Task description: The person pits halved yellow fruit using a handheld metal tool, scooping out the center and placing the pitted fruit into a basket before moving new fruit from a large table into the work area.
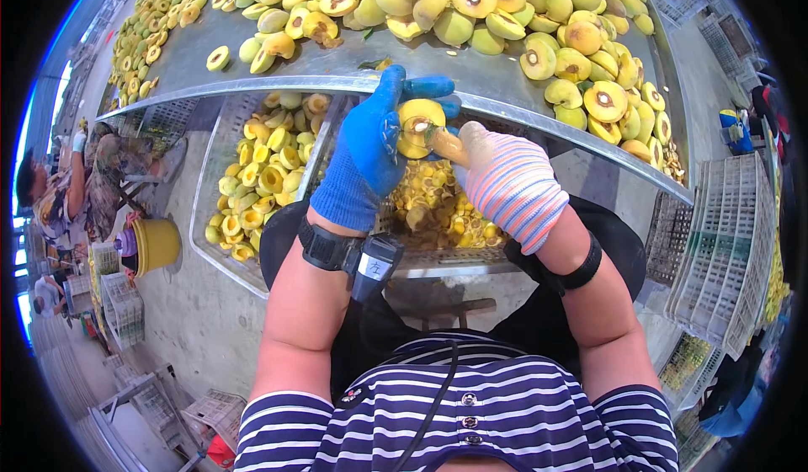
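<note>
In my left hand [368, 148], gloved in blue, a yellow peach half [416, 123] is held cut side toward me, its brown pit hollow at the centre. My right hand [509, 173], in a striped knit glove, is closed round a short tan handle [449, 146]. This tool's front end meets the fruit; its tip is too small to make out. Both hands are just in front of the metal table's raised edge [311, 84]. Below them is a crate of yellow scraps and pits [438, 202], partly hidden by my hands.
Piles of halved fruit [471, 5] cover much of the metal table. A white crate of pitted halves [261, 177] stands left of my knees. Stacked plastic crates [715, 245] rise at right. A yellow bucket [157, 245] and a seated person [63, 194] are at left.
</note>
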Demonstrator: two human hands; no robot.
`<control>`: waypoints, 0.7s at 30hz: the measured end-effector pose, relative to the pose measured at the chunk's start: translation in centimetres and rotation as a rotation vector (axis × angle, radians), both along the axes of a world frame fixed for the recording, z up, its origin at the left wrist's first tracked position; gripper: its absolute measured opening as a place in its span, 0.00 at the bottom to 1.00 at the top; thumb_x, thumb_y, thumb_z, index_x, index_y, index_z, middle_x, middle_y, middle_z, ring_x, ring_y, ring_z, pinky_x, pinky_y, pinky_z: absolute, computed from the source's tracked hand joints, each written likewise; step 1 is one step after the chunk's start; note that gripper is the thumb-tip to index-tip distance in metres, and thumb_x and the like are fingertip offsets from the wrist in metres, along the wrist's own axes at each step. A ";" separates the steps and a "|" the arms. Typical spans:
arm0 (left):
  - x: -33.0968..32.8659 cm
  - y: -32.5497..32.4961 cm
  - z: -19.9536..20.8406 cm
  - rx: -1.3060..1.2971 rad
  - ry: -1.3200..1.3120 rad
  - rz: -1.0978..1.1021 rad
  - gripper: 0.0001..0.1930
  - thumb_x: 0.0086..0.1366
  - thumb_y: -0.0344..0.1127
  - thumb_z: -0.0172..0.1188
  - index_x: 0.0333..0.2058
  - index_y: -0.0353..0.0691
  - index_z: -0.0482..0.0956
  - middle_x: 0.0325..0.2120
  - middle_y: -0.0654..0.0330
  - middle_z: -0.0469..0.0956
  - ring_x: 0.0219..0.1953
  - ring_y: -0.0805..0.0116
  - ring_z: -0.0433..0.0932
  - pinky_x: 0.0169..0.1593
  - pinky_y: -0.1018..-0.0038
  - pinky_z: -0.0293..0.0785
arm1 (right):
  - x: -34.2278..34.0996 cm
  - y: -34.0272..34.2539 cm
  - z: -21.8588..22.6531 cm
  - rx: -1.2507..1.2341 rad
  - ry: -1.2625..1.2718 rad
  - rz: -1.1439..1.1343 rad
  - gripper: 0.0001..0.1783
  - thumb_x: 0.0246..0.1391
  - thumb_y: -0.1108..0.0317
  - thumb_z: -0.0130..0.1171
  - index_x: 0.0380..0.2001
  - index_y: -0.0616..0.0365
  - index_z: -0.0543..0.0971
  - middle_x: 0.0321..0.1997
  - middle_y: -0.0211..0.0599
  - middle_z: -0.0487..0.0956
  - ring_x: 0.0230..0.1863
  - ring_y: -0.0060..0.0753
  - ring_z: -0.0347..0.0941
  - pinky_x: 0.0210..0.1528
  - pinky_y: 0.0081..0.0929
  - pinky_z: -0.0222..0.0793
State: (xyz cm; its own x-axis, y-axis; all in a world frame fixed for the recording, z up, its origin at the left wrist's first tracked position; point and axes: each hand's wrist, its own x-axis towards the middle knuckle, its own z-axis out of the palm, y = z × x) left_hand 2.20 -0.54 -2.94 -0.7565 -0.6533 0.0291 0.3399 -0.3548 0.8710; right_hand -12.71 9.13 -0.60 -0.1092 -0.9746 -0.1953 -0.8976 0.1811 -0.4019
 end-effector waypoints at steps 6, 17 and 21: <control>-1.4 0.2 0.6 0.072 -0.358 0.096 0.29 0.70 0.58 0.41 0.43 0.35 0.78 0.34 0.56 0.81 0.34 0.68 0.81 0.30 0.75 0.79 | -0.5 0.3 0.2 0.081 0.079 -0.006 0.09 0.54 0.67 0.49 0.36 0.60 0.73 0.29 0.49 0.80 0.35 0.52 0.78 0.36 0.46 0.71; -2.4 0.8 2.7 -0.368 -0.649 0.169 0.20 0.72 0.44 0.45 0.44 0.33 0.79 0.36 0.56 0.80 0.38 0.71 0.77 0.46 0.74 0.72 | -0.2 1.0 -3.3 0.004 -0.525 -0.102 0.15 0.49 0.62 0.59 0.36 0.62 0.75 0.25 0.49 0.79 0.28 0.51 0.77 0.33 0.38 0.72; -2.4 -0.8 2.5 -0.379 -0.423 0.270 0.22 0.69 0.49 0.51 0.41 0.33 0.80 0.30 0.59 0.80 0.35 0.74 0.76 0.40 0.79 0.72 | 0.1 1.0 -0.8 0.184 -1.123 -0.228 0.12 0.50 0.63 0.62 0.28 0.61 0.75 0.17 0.37 0.75 0.16 0.34 0.72 0.19 0.28 0.67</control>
